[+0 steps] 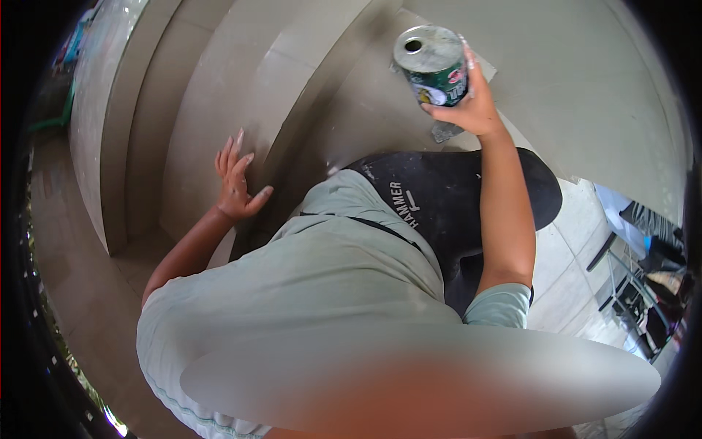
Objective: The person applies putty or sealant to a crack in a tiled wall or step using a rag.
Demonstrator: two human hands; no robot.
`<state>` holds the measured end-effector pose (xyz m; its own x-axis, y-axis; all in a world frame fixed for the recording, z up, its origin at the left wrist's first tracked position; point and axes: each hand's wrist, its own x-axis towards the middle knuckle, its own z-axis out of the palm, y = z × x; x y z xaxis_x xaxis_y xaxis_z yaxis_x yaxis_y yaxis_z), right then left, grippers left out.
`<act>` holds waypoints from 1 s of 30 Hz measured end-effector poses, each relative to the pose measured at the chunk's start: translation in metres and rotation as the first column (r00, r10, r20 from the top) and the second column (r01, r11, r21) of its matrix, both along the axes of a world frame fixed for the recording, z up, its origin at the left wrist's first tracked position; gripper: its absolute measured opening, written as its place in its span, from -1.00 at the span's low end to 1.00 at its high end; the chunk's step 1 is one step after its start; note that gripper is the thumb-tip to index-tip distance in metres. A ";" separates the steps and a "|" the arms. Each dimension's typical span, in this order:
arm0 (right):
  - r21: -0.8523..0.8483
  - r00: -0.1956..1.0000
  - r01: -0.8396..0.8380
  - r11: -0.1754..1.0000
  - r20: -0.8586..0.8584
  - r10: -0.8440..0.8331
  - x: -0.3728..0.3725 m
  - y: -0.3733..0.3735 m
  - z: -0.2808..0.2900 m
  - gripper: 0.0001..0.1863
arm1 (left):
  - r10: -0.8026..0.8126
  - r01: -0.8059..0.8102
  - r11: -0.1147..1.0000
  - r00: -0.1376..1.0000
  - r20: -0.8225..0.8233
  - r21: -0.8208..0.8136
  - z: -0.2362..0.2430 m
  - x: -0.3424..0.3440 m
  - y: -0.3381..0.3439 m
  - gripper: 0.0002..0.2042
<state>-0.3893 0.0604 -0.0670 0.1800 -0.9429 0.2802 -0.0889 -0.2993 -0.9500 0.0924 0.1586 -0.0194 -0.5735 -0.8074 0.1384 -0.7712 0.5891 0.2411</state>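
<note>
My right hand (475, 99) is wrapped round the side of a green metal can (437, 82). The can has a scuffed grey top with one round dark hole in it, and its side carries a printed picture. What is inside the can does not show. My left hand (238, 179), fingers spread and holding nothing, is by the edge of a beige tiled step (241, 80). Whether it touches the step I cannot tell. Pale smears mark the fingers of both hands. Just below the can, a small flat grey piece (446, 132) is partly hidden by my right hand.
More curved-looking steps (117, 139) rise at the left. A large smooth beige panel (592, 88) spans the upper right. Past my bent dark trouser leg (439, 190) lie pale floor tiles (567, 227). A metal-framed rack or chair (632, 285) with piled items stands far right.
</note>
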 end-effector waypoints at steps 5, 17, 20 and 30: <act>0.090 1.000 -0.015 0.996 0.009 0.014 0.003 -0.006 0.004 0.23 | -0.050 0.055 0.998 0.993 -0.111 0.039 0.007 0.004 -0.011 -0.34; 0.013 0.923 0.120 0.993 -0.369 -0.106 -0.003 -0.031 -0.010 0.16 | 0.073 -0.045 0.994 0.949 -0.307 0.100 0.000 0.002 0.006 -0.72; 0.058 0.928 0.129 0.990 -0.359 -0.100 0.003 -0.034 -0.012 0.15 | 0.062 -0.058 0.998 0.970 -0.235 0.025 0.005 0.000 0.008 -0.70; 0.036 0.800 0.072 0.997 -0.599 -0.036 0.003 -0.039 -0.022 0.12 | 0.098 -0.086 0.995 0.959 -0.264 0.057 0.003 -0.006 0.013 -0.60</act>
